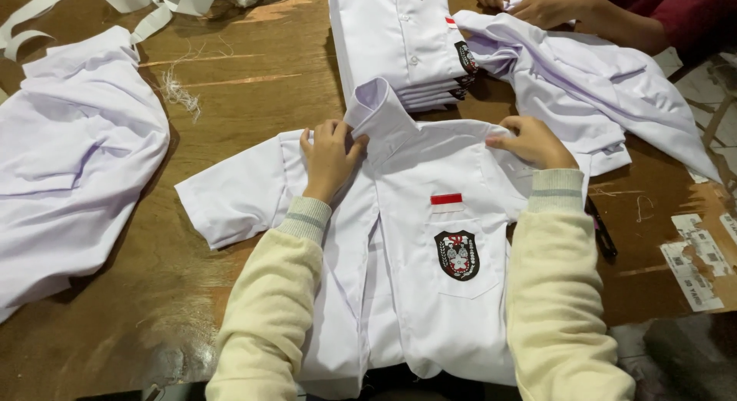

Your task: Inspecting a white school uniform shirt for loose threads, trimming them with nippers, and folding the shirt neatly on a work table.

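A white short-sleeved shirt (414, 293) lies face up on the brown wooden table (253, 78), its chest pocket bearing a dark shield badge (457, 255) and a red-and-white strip above it. My left hand (330, 159) pinches the shirt at the left side of the raised collar (376, 109). My right hand (531, 142) grips the fabric at the right shoulder. Both arms wear cream sleeves with striped cuffs.
A stack of folded white shirts (399, 40) stands just beyond the collar. Loose white shirts lie at the left (73, 163) and right (591, 86). Another person's hands (537, 3) work at the top right. White strips (153, 9) and paper labels (695, 263) lie about.
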